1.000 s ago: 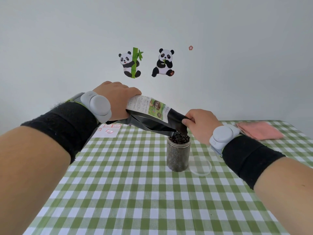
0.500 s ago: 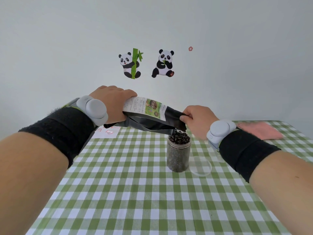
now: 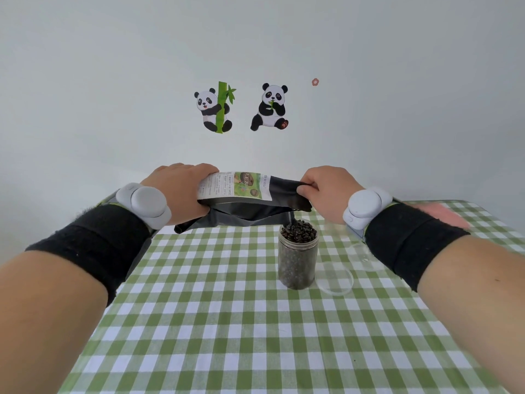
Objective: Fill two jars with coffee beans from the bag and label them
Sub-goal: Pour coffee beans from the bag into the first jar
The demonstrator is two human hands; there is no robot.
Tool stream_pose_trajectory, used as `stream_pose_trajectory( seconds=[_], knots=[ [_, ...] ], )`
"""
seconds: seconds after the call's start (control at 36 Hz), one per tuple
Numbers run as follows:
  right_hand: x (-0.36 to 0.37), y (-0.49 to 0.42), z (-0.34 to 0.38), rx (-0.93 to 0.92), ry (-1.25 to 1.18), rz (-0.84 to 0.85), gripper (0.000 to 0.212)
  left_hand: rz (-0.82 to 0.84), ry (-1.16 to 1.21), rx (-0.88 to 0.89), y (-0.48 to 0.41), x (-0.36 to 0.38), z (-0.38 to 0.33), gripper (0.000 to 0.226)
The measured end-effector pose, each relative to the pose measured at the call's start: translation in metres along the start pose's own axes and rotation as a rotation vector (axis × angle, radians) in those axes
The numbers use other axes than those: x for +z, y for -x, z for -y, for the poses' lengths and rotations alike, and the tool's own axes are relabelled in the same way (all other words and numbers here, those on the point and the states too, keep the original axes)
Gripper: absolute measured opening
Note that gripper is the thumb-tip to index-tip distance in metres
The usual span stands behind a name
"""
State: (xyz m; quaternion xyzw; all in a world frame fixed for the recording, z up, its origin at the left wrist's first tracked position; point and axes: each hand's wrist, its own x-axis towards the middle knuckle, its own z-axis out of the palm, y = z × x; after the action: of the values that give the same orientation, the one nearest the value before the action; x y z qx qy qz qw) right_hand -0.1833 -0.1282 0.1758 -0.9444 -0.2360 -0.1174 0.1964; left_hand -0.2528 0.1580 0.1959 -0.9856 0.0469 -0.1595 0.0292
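Note:
A black coffee bag (image 3: 250,200) with a white and green label lies almost level in the air between both hands. My left hand (image 3: 179,189) grips its bottom end and my right hand (image 3: 326,189) pinches its mouth end. Just under the mouth stands a clear jar (image 3: 297,260), heaped with dark beans above its rim. A clear round lid (image 3: 335,278) lies flat on the cloth right of the jar. Behind my right wrist a second clear jar (image 3: 366,255) shows faintly, mostly hidden.
The table carries a green and white checked cloth (image 3: 227,322). A pink cloth (image 3: 443,214) lies at the back right, partly behind my right forearm. A white wall with panda stickers (image 3: 241,108) rises behind the table.
Both hands have lifted the bag and brought it from tilted down toward the jar to nearly level. Its mouth has risen clear of the jar's rim, and the bean pile now shows.

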Motion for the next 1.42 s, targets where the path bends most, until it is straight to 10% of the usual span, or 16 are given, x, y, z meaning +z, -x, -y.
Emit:
stream_pose_trajectory(
  seconds=[0.81, 1.42],
  knots=[
    [-0.008, -0.010, 0.080, -0.165, 0.015, 0.080, 0.035, 0.167, 0.530, -0.273, 0.063, 0.092, 0.032, 0.077],
    [0.022, -0.032, 0.115, -0.036, -0.162, 0.156, 0.054, -0.137, 1.001, -0.212, 0.062, 0.054, -0.019, 0.017]
  ],
)
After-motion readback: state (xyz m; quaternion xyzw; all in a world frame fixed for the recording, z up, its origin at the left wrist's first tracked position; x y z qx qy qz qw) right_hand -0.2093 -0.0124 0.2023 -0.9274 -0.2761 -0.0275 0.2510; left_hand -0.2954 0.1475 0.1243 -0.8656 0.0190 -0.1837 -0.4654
